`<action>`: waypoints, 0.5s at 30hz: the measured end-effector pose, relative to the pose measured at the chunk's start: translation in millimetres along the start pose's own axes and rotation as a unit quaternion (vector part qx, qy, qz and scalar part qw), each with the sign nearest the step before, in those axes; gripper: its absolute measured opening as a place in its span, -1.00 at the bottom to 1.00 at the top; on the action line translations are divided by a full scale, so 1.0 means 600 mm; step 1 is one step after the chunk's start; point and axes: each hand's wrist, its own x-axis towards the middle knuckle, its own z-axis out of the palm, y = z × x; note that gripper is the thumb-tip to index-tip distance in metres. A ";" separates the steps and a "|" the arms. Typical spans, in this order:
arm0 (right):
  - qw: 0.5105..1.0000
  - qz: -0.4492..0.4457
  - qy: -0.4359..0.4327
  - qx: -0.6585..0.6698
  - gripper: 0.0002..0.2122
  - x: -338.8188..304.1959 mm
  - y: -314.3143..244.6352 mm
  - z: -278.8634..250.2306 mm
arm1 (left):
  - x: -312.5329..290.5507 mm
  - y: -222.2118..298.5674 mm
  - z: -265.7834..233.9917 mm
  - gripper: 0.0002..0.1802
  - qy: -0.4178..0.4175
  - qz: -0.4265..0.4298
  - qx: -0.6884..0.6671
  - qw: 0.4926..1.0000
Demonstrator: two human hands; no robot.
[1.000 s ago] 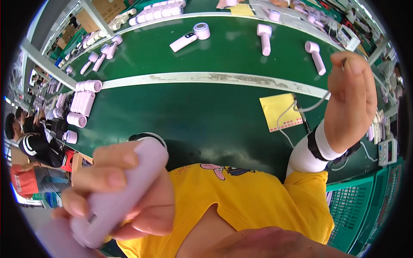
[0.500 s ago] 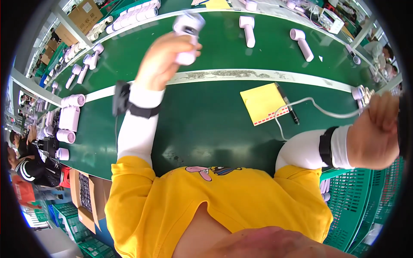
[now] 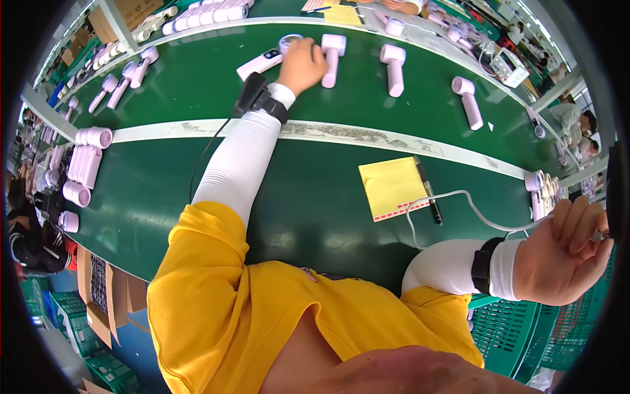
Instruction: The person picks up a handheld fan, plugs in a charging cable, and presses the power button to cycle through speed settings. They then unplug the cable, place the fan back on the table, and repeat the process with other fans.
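Note:
On the green work surface beyond the white strip, my left hand (image 3: 303,64) has its fingers curled over the head end of a pale lilac handheld fan (image 3: 259,64). That fan lies at a slant, a dark oval display on its handle; the hand partly covers its head. Just right of my knuckles lies another handheld fan (image 3: 332,60). At the far right, my right hand (image 3: 558,253) is raised with fingers bent in a pinch. A white cable (image 3: 467,197) runs up to it, and a small metallic tip shows at its fingertips, partly lost in the dark rim.
Two more fans, a middle one (image 3: 394,71) and a right one (image 3: 467,102), lie along the far strip. A yellow notepad (image 3: 392,187) and black pen (image 3: 430,194) lie before me. Stacked fans (image 3: 85,164) stand left; green crates (image 3: 505,331) sit below right. Another person's hand (image 3: 400,5) shows at the back.
My left hand has moved right and lowered the fan from the air onto the green surface. My right hand has dropped slightly, and its cable with it. The view has shifted a little.

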 end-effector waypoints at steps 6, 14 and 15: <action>0.999 -0.005 0.014 0.034 -0.83 -0.003 0.005 0.008 | -0.016 -0.109 -0.113 -0.61 -0.226 -0.180 0.163 0.943; 1.000 0.010 -0.005 0.019 -0.85 -0.004 0.004 0.014 | -0.022 -0.029 -0.122 -0.59 -0.297 -0.196 0.216 0.909; 1.000 0.003 0.000 0.013 -0.85 -0.005 0.001 0.013 | -0.014 -0.016 -0.126 -0.59 -0.300 -0.191 0.213 0.910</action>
